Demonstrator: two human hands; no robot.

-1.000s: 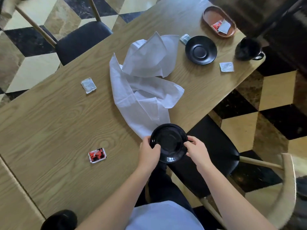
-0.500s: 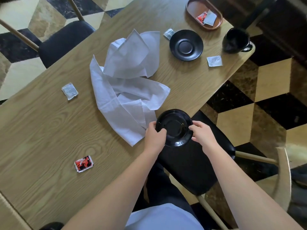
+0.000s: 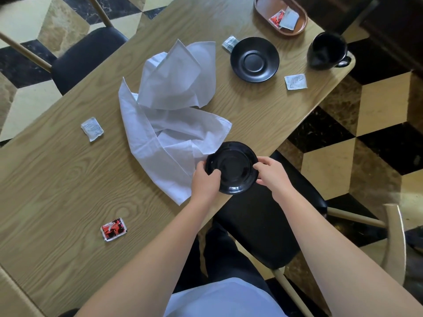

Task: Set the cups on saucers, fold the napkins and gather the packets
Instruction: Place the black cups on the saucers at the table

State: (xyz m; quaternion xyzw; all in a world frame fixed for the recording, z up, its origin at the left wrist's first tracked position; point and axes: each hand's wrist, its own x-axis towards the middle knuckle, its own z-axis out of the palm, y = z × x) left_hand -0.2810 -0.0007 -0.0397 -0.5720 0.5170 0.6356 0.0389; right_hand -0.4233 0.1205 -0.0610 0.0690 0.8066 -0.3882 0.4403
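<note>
I see the glossy black round saucer (image 3: 232, 167) at the wooden surface's (image 3: 57, 179) near edge, overlapping the crumpled white cloth napkins (image 3: 169, 115). My left grip (image 3: 204, 179) grasps its rim at nine o'clock, my right grip (image 3: 270, 171) at three. At one o'clock lie a second matte black saucer (image 3: 254, 59) and a black mug (image 3: 327, 51).

Two black saucers are showing: one (image 3: 231, 167) at the near edge of the worktop (image 3: 57, 179) and one (image 3: 254, 59) farther away. One black cup (image 3: 326, 51) is standing near the far corner. Two white napkins are lying crumpled together, one (image 3: 177, 76) over the other (image 3: 169, 147). One oval brown tray (image 3: 263, 8) is holding two packets, a red (image 3: 276, 18) and a white (image 3: 289, 19). Four more packets are lying loose: three white (image 3: 92, 129) (image 3: 230, 43) (image 3: 295, 81) and one red (image 3: 113, 229).
</note>
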